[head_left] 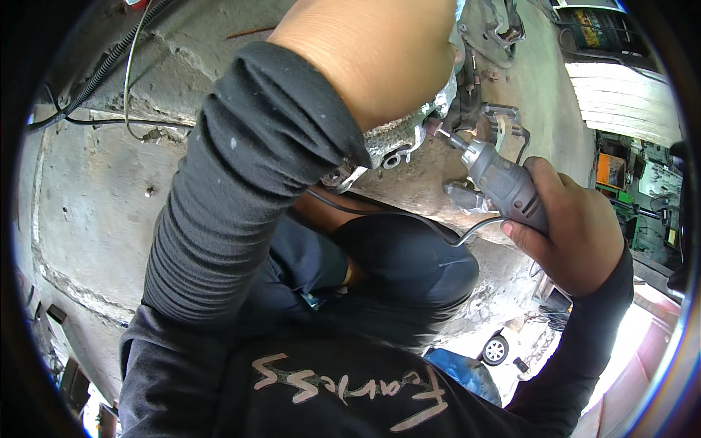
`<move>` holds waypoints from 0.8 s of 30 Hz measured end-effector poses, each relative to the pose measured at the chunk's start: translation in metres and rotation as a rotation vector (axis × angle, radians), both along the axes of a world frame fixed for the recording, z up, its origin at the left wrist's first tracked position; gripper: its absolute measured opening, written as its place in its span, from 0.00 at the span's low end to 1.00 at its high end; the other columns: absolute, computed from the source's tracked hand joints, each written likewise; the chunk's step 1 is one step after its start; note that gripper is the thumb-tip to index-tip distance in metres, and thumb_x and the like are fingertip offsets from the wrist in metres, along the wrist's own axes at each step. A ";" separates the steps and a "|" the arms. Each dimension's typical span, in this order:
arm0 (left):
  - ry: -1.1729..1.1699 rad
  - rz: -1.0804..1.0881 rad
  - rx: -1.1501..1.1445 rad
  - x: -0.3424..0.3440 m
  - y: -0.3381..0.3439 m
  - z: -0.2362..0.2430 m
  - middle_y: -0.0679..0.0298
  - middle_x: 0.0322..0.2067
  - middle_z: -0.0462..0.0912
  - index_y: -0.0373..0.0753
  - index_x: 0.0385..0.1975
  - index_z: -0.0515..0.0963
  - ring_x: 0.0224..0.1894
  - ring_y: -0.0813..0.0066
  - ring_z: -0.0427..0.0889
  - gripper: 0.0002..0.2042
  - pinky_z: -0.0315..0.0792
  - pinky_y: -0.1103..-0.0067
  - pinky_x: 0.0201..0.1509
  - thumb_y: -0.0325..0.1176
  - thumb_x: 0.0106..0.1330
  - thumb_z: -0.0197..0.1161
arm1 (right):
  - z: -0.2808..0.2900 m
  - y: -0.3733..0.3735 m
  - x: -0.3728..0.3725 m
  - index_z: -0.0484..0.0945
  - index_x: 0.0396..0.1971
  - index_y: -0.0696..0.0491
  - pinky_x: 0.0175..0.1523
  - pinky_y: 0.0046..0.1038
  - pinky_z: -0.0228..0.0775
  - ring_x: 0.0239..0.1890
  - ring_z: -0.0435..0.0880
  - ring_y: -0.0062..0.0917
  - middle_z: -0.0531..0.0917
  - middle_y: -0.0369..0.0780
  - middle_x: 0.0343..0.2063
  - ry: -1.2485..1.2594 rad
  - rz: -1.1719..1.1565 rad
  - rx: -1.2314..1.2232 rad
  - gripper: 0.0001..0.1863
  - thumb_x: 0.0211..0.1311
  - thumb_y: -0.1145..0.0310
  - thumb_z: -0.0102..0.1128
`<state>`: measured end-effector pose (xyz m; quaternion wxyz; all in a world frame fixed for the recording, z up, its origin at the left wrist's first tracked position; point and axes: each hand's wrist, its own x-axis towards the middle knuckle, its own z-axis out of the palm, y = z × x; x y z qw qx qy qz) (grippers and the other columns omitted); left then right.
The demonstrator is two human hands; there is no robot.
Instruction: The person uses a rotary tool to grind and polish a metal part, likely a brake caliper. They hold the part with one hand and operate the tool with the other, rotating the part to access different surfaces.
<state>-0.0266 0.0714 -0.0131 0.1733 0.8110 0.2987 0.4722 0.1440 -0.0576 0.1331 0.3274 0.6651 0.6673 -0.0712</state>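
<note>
My right hand [580, 230] is wrapped round a grey rotary tool [504, 182] with a dark cord trailing from its rear end. The tool's small reddish grinding tip [434, 128] points left, at the edge of a rough silvery metal casting [394, 142]. Whether it touches the casting I cannot make out. My left hand [380, 55] looms large at the top, over the casting, and hides much of it. Its fingers are out of sight, so its grip does not show. A ring-shaped lug [392, 159] sticks out on the casting's near side.
The tool's cord [416, 216] loops across my bent knee [416, 255]. Metal parts [500, 120] lie beyond the tool, and another silvery piece [467, 197] sits beneath it. Cables [109, 73] run over the concrete at the left. A wheel [495, 350] appears at lower right.
</note>
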 end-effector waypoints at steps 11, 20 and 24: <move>-0.054 0.104 0.140 0.014 -0.015 -0.005 0.48 0.24 0.80 0.30 0.37 0.73 0.30 0.50 0.81 0.11 0.75 0.64 0.36 0.28 0.55 0.59 | -0.016 0.008 0.006 0.67 0.46 0.57 0.37 0.47 0.69 0.34 0.80 0.55 0.79 0.55 0.26 -0.001 -0.035 -0.052 0.25 0.55 0.61 0.68; -0.049 0.128 0.082 0.004 -0.008 -0.007 0.50 0.23 0.80 0.30 0.35 0.75 0.29 0.52 0.81 0.09 0.77 0.66 0.35 0.27 0.56 0.55 | -0.003 0.003 0.002 0.67 0.46 0.56 0.36 0.45 0.70 0.32 0.82 0.51 0.80 0.52 0.28 0.071 -0.019 -0.034 0.26 0.55 0.59 0.68; -0.058 0.108 0.061 0.000 -0.007 -0.007 0.50 0.23 0.80 0.30 0.34 0.75 0.29 0.53 0.81 0.09 0.77 0.66 0.35 0.27 0.56 0.55 | -0.002 0.005 0.001 0.67 0.48 0.56 0.36 0.45 0.70 0.32 0.82 0.51 0.80 0.52 0.29 0.087 0.020 0.005 0.27 0.54 0.59 0.69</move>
